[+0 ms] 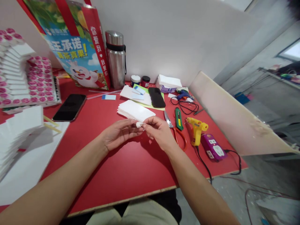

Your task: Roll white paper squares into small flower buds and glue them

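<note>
The small, white, curled piece (139, 124) is held up above the red desk (131, 175), probably so that fingertips can reach it from both sides, with a stack of white rectangular sheets (137, 110) near it at twelve o'clock. Orange-handled metal scissors (169, 122), a green utility knife (178, 118) and a yellow plastic glue gun (196, 127) lie around three o'clock, presumably for easy reach. Of the hands, the left hand (122, 132) has its palm half open and thumb and fingertips about the piece, while the right hand (160, 131) pinches its three-o'clock side between thumb and forefinger.
</note>
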`<state>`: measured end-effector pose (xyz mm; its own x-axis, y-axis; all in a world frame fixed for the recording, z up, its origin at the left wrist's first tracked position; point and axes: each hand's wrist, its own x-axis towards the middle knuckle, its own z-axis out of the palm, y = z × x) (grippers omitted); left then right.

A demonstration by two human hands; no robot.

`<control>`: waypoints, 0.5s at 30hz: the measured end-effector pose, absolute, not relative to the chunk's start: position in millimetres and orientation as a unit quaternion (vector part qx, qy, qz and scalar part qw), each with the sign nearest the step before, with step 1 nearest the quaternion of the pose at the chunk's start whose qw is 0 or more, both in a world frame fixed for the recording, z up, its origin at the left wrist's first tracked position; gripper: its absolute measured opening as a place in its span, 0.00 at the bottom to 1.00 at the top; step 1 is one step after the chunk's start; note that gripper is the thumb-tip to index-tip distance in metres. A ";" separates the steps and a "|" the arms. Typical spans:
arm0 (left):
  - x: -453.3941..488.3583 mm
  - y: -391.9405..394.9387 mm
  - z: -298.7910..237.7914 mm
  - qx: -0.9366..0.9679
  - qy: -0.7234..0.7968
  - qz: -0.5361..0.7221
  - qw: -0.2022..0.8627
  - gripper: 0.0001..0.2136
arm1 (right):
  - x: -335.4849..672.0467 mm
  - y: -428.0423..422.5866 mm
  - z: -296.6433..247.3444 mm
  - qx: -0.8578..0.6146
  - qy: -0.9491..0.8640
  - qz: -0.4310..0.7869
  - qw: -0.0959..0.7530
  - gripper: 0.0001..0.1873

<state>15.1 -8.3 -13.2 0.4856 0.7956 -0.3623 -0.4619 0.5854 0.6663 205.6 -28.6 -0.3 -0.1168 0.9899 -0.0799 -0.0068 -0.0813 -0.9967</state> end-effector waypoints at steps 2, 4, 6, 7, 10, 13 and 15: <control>15.5 -8.7 -11.6 0.258 0.327 0.386 0.823 0.07 | 206.8 -27.5 -1.1 -0.481 -0.497 0.553 0.465 0.12; 16.4 -9.4 -10.4 0.277 0.328 0.389 0.815 0.11 | 208.2 -26.6 -1.5 -0.473 -0.491 0.558 0.473 0.12; 17.8 -10.2 -10.1 0.297 0.332 0.398 0.802 0.15 | 209.2 -26.3 -1.6 -0.467 -0.484 0.567 0.476 0.13; 18.6 -10.6 -10.2 0.306 0.334 0.404 0.795 0.15 | 209.2 -26.4 -1.8 -0.465 -0.481 0.570 0.476 0.13; 20.6 -11.6 -11.2 0.328 0.346 0.417 0.774 0.14 | 207.3 -26.5 -3.3 -0.463 -0.477 0.577 0.475 0.14; 21.2 -11.7 -11.2 0.336 0.359 0.424 0.761 0.13 | 206.7 -26.3 -4.1 -0.470 -0.485 0.574 0.463 0.15; 20.5 -11.0 -10.8 0.330 0.366 0.433 0.755 0.13 | 211.3 -27.4 0.0 -0.490 -0.512 0.544 0.449 0.15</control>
